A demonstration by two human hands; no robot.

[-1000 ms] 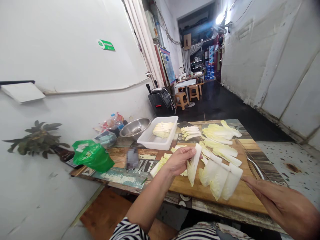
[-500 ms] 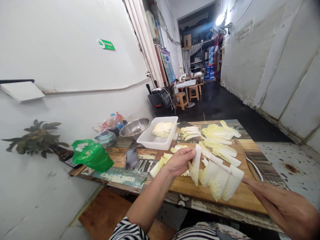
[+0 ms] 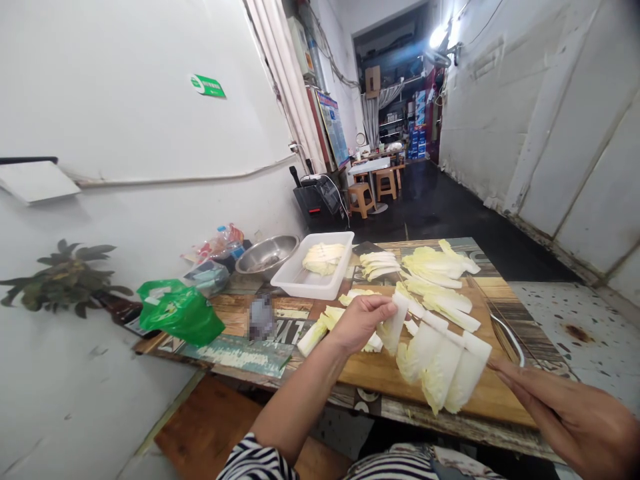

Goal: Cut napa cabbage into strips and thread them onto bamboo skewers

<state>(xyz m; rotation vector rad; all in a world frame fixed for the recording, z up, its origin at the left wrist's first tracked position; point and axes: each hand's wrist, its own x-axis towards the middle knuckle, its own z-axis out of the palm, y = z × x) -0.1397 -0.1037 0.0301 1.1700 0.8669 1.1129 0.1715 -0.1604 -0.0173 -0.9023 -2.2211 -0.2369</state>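
My left hand pinches a napa cabbage leaf by its upper edge, above the wooden cutting board. Beside it several cabbage leaf pieces hang in an overlapping row, threaded on a thin skewer that their upper ends mostly hide. My right hand is closed on the skewer's other end, just right of the last leaf. More loose cabbage leaves lie on the far part of the board, and smaller leaves lie to its left.
A white plastic tray holding stacked cabbage stands behind the board, next to a steel bowl. A bundle of cabbage lies right of the tray. Left are a green plastic bag and a brown bottle. Thin sticks lie along the right.
The leaf in my left hand has turned to face me more broadly and sits nearer the row. The threaded leaves and my right hand have dipped slightly. The view has shifted a little.
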